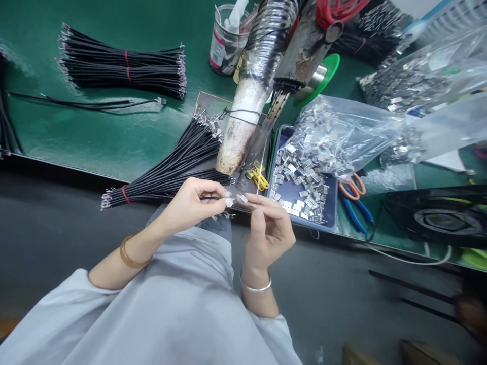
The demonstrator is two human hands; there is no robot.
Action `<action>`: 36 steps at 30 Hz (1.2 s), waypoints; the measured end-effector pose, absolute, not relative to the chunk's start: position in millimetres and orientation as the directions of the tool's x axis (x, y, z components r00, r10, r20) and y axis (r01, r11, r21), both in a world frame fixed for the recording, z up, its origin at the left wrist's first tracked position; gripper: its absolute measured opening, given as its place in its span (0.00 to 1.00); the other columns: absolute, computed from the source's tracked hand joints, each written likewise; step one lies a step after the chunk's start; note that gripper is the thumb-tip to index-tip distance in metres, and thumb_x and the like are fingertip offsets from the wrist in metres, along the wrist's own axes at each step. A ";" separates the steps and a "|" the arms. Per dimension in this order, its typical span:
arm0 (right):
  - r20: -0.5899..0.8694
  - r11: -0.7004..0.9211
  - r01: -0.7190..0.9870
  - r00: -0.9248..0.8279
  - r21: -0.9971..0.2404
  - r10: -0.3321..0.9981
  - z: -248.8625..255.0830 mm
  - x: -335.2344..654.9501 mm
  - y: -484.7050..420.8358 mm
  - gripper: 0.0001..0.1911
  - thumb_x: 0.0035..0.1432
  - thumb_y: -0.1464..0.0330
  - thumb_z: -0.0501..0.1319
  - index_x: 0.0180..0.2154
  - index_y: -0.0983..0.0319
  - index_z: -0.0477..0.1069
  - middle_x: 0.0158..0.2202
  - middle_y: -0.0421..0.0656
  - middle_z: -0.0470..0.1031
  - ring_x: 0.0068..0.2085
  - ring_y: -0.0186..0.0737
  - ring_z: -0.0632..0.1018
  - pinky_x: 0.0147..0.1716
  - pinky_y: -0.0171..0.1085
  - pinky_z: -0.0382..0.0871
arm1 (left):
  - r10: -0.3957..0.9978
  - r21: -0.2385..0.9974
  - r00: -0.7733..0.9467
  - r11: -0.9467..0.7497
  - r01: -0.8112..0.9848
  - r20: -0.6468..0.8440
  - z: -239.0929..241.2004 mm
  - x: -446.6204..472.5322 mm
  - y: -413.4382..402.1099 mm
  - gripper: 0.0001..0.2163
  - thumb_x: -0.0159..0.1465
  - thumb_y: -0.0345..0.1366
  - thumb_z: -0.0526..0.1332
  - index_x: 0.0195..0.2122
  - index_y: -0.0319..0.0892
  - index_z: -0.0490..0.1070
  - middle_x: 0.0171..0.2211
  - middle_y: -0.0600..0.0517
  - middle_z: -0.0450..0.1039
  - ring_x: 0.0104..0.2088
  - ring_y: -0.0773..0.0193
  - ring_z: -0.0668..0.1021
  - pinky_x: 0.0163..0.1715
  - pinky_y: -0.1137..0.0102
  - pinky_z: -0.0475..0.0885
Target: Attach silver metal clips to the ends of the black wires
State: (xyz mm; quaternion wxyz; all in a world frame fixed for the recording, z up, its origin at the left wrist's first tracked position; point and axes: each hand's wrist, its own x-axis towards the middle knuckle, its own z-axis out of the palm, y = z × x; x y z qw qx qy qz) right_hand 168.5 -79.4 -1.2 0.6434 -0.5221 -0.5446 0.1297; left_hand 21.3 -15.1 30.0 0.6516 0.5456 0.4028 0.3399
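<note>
My left hand [190, 205] pinches the end of a black cable between thumb and forefinger, with pale covers on the fingertips. Just to its right, my right hand [269, 230] is closed on a thin solder wire [260, 175] that runs up from between thumb and fingers. At the fingertips of that hand is a small metal USB connector [244, 198], close to the cable end but seemingly apart. A tied bundle of black cables [167, 170] lies behind my left hand. A blue tray [332, 203] of loose metal connectors [300, 177] stands beyond my right hand.
A wrapped duct [243, 116] and a soldering iron holder [297, 56] hang over the bench. Pliers [355, 213], orange-handled scissors [353, 186], a plastic bag of connectors [335, 134] and a black fan-like unit [437, 218] lie right. Another cable bundle [122, 66] lies back left.
</note>
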 end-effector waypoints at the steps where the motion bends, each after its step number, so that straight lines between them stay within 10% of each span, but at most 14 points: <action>1: 0.617 0.441 0.460 0.367 -0.771 0.696 -0.9 168.8 -79.3 0.04 0.67 0.72 0.64 0.39 0.57 0.76 0.40 0.41 0.85 0.41 0.40 0.86 0.40 0.40 0.84 | 0.882 0.982 0.439 0.190 -0.001 -0.170 29.7 22.0 -15.2 0.07 0.55 0.35 0.65 0.26 0.35 0.79 0.21 0.52 0.74 0.22 0.70 0.72 0.23 0.77 0.67; 8: 0.681 0.456 0.557 0.304 -0.694 0.666 -0.5 169.4 -79.3 0.06 0.64 0.75 0.67 0.39 0.57 0.76 0.39 0.40 0.84 0.40 0.39 0.86 0.39 0.39 0.83 | 0.899 0.987 0.415 0.161 -0.018 -0.139 27.7 23.7 -15.3 0.08 0.56 0.36 0.65 0.26 0.36 0.77 0.19 0.53 0.72 0.22 0.71 0.71 0.24 0.77 0.67; 21: 0.373 0.349 0.131 0.331 -0.928 0.867 -0.4 173.5 -70.6 0.05 0.63 0.72 0.67 0.34 0.59 0.76 0.36 0.38 0.84 0.35 0.33 0.85 0.34 0.31 0.82 | 0.839 0.990 0.527 0.134 0.034 -0.132 29.3 16.9 -11.3 0.09 0.56 0.37 0.66 0.24 0.35 0.79 0.21 0.50 0.76 0.23 0.69 0.72 0.23 0.77 0.66; 36: 0.621 0.469 0.429 0.348 -0.771 0.702 -5.7 170.3 -80.3 0.05 0.67 0.73 0.64 0.42 0.57 0.76 0.40 0.41 0.85 0.41 0.39 0.86 0.39 0.39 0.84 | 0.921 0.971 0.342 0.225 -0.076 -0.186 32.3 27.4 -16.2 0.07 0.51 0.35 0.65 0.24 0.36 0.79 0.20 0.54 0.71 0.21 0.71 0.68 0.21 0.77 0.64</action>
